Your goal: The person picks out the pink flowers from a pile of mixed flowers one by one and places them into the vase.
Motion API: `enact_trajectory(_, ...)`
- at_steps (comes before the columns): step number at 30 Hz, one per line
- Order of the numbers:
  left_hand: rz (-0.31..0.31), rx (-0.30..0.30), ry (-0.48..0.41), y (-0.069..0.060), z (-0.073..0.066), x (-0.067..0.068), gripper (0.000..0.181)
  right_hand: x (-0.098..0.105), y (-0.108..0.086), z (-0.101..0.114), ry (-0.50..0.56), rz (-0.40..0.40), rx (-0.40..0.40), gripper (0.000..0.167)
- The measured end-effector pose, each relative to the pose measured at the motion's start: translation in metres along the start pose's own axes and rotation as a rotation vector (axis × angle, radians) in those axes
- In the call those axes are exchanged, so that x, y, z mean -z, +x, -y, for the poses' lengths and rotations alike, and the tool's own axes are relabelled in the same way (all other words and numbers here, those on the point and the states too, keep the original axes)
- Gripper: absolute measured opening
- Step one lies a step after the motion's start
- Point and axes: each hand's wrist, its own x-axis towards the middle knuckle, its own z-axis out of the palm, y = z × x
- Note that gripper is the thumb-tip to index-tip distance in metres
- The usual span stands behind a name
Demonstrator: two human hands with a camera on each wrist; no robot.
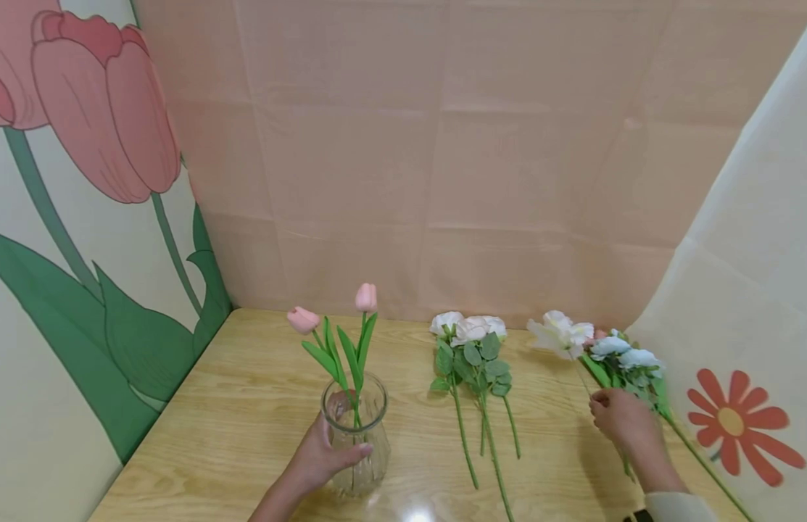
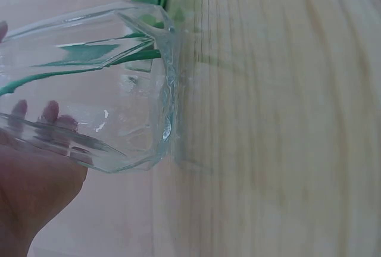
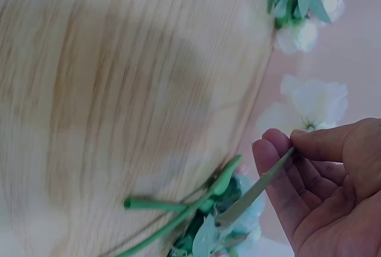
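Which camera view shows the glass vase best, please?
The head view: the glass vase shows from rim to base. The left wrist view crops off its rim; the right wrist view shows none of it.

left wrist | vase (image 2: 128,125): cut by left edge | head | pink flower (image 1: 599,334): mostly hidden

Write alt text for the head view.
A person's left hand grips a clear glass vase holding two pink tulips, while the right hand pinches a white flower by its stem. On the wooden table, leafy white flowers lie between the hands, blue flowers at right.
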Motion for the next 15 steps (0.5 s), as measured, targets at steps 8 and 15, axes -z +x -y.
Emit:
enact_trajectory(8,-0.004,-0.004,0.005,0.000,0.000,0.000,0.091,-0.017,-0.001,0.019,0.075,-0.068,0.028,0.027)
enact_trajectory(15,-0.004,0.005,0.002,-0.001,0.000,0.000,0.091,-0.029,0.001,0.031,0.097,-0.043,0.036,0.029)
